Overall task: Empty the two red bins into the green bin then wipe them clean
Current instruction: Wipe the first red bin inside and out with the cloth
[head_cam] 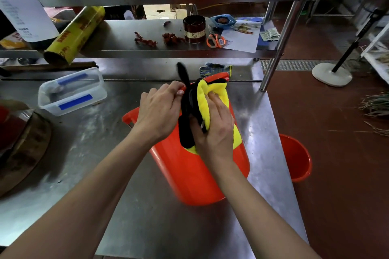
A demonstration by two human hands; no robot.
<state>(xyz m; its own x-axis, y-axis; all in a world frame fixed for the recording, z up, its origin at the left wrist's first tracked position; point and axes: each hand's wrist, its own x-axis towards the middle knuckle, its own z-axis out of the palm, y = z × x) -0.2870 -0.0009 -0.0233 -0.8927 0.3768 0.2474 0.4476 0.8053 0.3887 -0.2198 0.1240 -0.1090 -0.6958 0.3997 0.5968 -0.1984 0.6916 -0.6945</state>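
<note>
One red bin [189,174] lies tipped on its side on the steel table, its mouth facing away from me. My left hand [160,109] grips its rim at the top. My right hand [214,130] presses a yellow cloth [204,101] with a black backing against the bin's upper side. A black strip of the cloth sticks up past the rim. A second red bin [296,157] stands upright on the floor, just right of the table's edge. No green bin shows in the head view.
A clear plastic box [71,90] with blue clips sits left of the bin. A round wooden block [23,149] fills the far left. A steel post [273,61] rises at the table's right corner. A work glove [214,68] lies behind the bin. Shelves above hold clutter.
</note>
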